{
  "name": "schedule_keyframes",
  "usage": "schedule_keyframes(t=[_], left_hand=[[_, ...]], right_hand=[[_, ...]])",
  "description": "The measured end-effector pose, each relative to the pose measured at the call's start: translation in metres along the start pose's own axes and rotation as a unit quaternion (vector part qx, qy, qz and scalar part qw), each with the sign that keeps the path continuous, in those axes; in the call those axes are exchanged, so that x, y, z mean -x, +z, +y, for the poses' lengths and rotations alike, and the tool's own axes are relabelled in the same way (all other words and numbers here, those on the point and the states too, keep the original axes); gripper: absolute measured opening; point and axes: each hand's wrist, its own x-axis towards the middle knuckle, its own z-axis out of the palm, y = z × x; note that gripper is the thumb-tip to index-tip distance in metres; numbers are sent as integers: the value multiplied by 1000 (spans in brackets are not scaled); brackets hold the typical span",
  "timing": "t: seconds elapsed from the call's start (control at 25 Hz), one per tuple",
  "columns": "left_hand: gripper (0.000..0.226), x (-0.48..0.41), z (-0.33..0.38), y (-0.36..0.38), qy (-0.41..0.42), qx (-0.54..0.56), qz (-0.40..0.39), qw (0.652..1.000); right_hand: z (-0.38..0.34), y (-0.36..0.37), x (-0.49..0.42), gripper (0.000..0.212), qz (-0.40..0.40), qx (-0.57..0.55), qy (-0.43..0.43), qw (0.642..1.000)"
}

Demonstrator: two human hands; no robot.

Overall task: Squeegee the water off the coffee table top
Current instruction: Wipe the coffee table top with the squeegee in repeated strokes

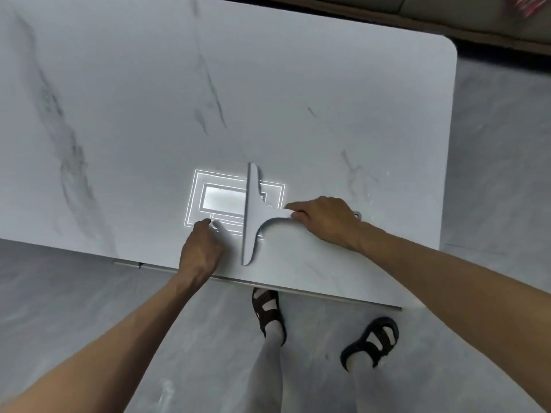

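Observation:
A grey T-shaped squeegee [252,216] lies flat on the white marble coffee table top [268,93], near its front edge, blade running front to back. My right hand [323,220] is shut on the squeegee's handle, which points right. My left hand [202,248] rests on the table just left of the blade, fingers curled and fingertips touching the surface, holding nothing. A few small water drops [371,201] glint on the table to the right of my right hand. A bright reflection of a ceiling light [220,201] shows under the blade.
The table's front edge [298,289] runs just behind my hands, and its rounded right corner [447,46] is at the back. My feet in dark sandals [268,311] stand on the grey floor. A sofa base [447,19] lies beyond the table.

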Motion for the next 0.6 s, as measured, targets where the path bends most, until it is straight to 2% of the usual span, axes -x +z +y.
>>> schedule_keyframes(t=[0.2,0.32,0.44,0.56,0.6], left_hand=[[34,33,64,57,114,-13,-43,993],[39,65,105,103,181,-92,-68,977],[51,99,140,142,174,-78,-86,978],[50,132,170,177,156,-77,-84,981],[50,139,176,187,157,-61,-112,979]], right_hand=[[100,13,121,33,31,0,76,997],[152,24,179,33,12,-2,97,995],[196,20,199,34,-2,15,89,996],[239,3,206,33,-3,45,54,998],[252,-4,208,31,-2,58,39,998]])
